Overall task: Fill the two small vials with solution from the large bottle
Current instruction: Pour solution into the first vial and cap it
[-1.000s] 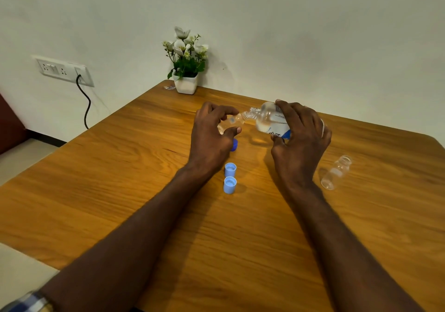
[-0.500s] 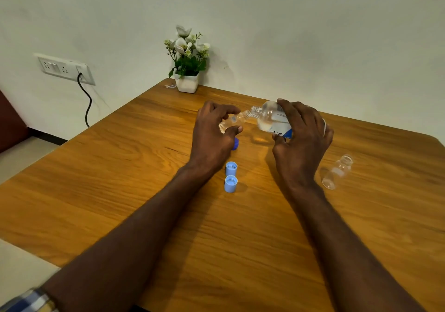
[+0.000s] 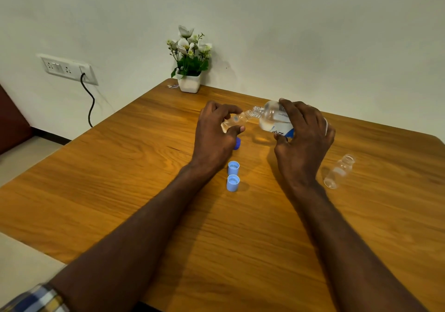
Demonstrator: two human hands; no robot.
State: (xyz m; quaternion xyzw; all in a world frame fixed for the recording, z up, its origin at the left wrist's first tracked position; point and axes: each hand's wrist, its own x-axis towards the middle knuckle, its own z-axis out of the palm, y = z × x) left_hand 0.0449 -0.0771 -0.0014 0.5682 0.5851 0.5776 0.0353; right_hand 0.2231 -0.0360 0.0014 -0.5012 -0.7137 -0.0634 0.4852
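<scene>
Filling of the first vial is in progress. My left hand [image 3: 214,133] holds the small clear plastic vial [image 3: 232,121] tilted above the wooden surface [image 3: 144,179], its grip closed around the vial body between thumb and fingers. My right hand [image 3: 303,138] holds the large clear bottle with the white-and-blue label [image 3: 272,119], its grip closed around the labelled body. The bottle is tipped nearly horizontal, and its threaded neck meets the mouth of the vial. Clear solution is visible inside the vial; the exact fill level cannot be read from this view.

The second small clear vial [image 3: 339,171] stands uncapped on the surface, to the right of my right hand and apart from it. It appears empty, so by my judgement about half of the task remains: complete the current pour, set this vial down, then repeat for the second one.

Two light blue ribbed plastic caps [image 3: 233,175] rest open side up on the surface, one just beside the other, near my left wrist. A darker blue cap [image 3: 237,143] lies partly hidden under my left hand; I judge it to be the bottle's cap.
</scene>
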